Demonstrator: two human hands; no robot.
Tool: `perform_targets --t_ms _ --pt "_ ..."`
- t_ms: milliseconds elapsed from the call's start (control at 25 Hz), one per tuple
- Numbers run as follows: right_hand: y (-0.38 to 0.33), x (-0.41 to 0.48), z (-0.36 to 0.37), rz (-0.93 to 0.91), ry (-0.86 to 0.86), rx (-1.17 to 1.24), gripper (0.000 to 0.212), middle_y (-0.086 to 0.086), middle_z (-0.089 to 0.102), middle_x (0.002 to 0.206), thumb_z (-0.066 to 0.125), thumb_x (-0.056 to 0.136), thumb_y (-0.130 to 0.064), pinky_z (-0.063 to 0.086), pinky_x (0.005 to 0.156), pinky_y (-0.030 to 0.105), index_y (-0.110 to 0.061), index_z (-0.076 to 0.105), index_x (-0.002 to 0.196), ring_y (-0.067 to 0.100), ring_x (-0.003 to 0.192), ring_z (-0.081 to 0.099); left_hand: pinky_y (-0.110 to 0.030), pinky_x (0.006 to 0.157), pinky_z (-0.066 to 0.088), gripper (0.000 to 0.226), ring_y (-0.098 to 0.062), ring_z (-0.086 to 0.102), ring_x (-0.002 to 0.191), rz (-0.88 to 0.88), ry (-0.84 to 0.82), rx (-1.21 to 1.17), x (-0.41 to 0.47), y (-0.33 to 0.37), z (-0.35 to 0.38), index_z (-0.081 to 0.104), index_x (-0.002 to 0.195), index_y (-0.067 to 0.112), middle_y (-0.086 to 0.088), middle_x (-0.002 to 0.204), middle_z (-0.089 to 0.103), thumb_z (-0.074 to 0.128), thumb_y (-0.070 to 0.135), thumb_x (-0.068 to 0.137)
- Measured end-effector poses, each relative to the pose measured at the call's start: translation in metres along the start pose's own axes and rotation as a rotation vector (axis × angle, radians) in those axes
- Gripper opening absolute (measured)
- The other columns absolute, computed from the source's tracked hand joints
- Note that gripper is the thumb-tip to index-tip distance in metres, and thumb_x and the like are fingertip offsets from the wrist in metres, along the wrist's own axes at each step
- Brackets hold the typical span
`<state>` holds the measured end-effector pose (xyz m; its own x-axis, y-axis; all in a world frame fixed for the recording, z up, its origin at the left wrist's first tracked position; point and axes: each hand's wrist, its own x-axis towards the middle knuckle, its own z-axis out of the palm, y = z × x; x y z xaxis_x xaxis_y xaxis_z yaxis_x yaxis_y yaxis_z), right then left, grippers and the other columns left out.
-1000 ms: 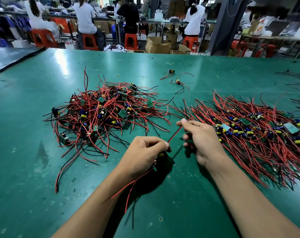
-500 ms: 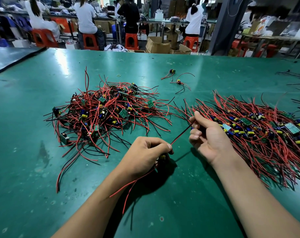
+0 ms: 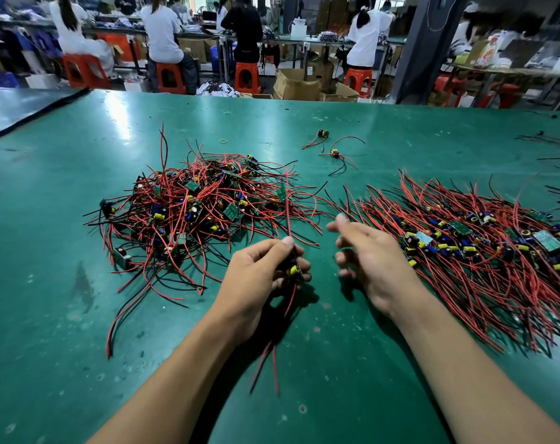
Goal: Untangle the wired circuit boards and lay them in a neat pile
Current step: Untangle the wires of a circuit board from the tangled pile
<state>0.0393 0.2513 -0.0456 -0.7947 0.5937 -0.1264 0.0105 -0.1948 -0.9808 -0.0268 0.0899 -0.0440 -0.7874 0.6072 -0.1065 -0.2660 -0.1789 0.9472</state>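
A tangled heap of small green circuit boards with red and black wires [image 3: 192, 209] lies left of centre on the green table [image 3: 336, 363]. To the right, a combed-out pile of wired boards [image 3: 483, 248] spreads flat. My left hand [image 3: 259, 274] grips one wired board [image 3: 294, 270] with a yellow capacitor; its red wires stand up from my fingers and hang down below them. My right hand [image 3: 368, 251] hovers blurred just right of it, fingers loosely spread, holding nothing.
Two stray wired parts [image 3: 333, 149] and a small rubber band [image 3: 223, 141] lie farther back on the table. More loose wires [image 3: 547, 139] sit at the far right edge. Beyond the table, people sit on orange stools among cardboard boxes.
My right hand has let go of the red wire it was drawing out and opened. The wire now stands upright from my left hand instead of slanting right.
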Motion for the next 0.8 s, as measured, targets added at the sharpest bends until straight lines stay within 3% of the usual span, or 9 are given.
perform_targets --t_ms 80,120,240,360,400,480,600,800 --pt "0.003 -0.006 0.005 -0.112 -0.138 -0.393 0.001 -0.004 0.060 0.069 0.073 0.090 -0.018 0.043 0.048 0.021 -0.017 0.073 0.089 0.005 0.052 0.054 -0.021 0.051 0.052 0.020 -0.018 0.068 0.061 0.020 0.045 -0.074 0.000 0.001 0.001 0.066 0.084 0.006 -0.014 0.076 0.072 0.058 0.020 0.095" --pt "0.004 -0.009 0.007 -0.160 -0.232 -0.538 0.009 -0.007 0.063 0.072 0.075 0.087 -0.012 0.044 0.054 0.020 -0.020 0.074 0.091 0.002 0.056 0.055 -0.023 0.051 0.052 0.019 -0.019 0.068 0.060 0.027 0.062 -0.111 0.000 0.002 0.001 0.065 0.084 0.006 -0.014 0.077 0.073 0.058 0.019 0.096" --pt "0.003 -0.014 0.012 -0.103 -0.461 -0.509 0.030 -0.008 0.065 0.081 0.085 0.076 -0.010 0.041 0.053 0.013 -0.020 0.071 0.100 0.002 0.054 0.050 -0.038 0.057 0.058 0.018 -0.029 0.065 0.068 0.034 0.122 -0.173 0.001 0.001 0.005 0.064 0.085 0.008 -0.013 0.081 0.073 0.058 0.020 0.096" --pt "0.005 -0.020 0.021 -0.177 -0.392 -0.553 0.031 -0.010 0.061 0.066 0.090 0.070 -0.027 0.040 0.047 0.019 -0.021 0.066 0.087 0.007 0.050 0.049 -0.057 0.081 0.054 0.017 -0.034 0.062 0.082 0.033 0.183 -0.202 0.006 0.000 0.005 0.064 0.082 0.012 -0.016 0.091 0.073 0.060 0.022 0.095" --pt "0.008 -0.022 0.024 -0.232 -0.350 -0.575 0.030 -0.009 0.061 0.063 0.090 0.070 -0.033 0.042 0.047 0.022 -0.023 0.063 0.081 0.008 0.050 0.049 -0.055 0.081 0.055 0.016 -0.032 0.064 0.082 0.033 0.189 -0.211 0.007 0.000 0.004 0.064 0.082 0.013 -0.016 0.092 0.074 0.062 0.023 0.093" --pt "0.010 -0.023 0.027 -0.308 -0.292 -0.540 0.029 -0.008 0.059 0.059 0.085 0.074 -0.042 0.043 0.046 0.022 -0.024 0.062 0.077 0.007 0.048 0.049 -0.040 0.067 0.059 0.015 -0.025 0.068 0.070 0.031 0.183 -0.237 0.006 0.001 0.002 0.065 0.079 0.014 -0.013 0.088 0.075 0.069 0.028 0.084" --pt "0.008 -0.023 0.027 -0.384 -0.228 -0.457 0.032 -0.008 0.055 0.058 0.071 0.082 -0.052 0.038 0.050 0.024 -0.022 0.064 0.081 0.007 0.051 0.046 -0.021 0.050 0.050 0.015 -0.011 0.065 0.057 0.030 0.166 -0.252 0.002 0.003 -0.001 0.069 0.065 0.022 -0.004 0.075 0.074 0.076 0.034 0.070" --pt "0.005 -0.023 0.029 -0.351 -0.270 -0.348 0.031 0.001 0.059 0.068 0.062 0.090 -0.049 0.041 0.051 0.024 -0.018 0.064 0.085 0.015 0.056 0.054 -0.019 0.050 0.047 0.017 -0.009 0.066 0.066 0.010 0.158 -0.236 0.001 0.004 -0.003 0.070 0.065 0.024 -0.001 0.080 0.075 0.078 0.039 0.067"
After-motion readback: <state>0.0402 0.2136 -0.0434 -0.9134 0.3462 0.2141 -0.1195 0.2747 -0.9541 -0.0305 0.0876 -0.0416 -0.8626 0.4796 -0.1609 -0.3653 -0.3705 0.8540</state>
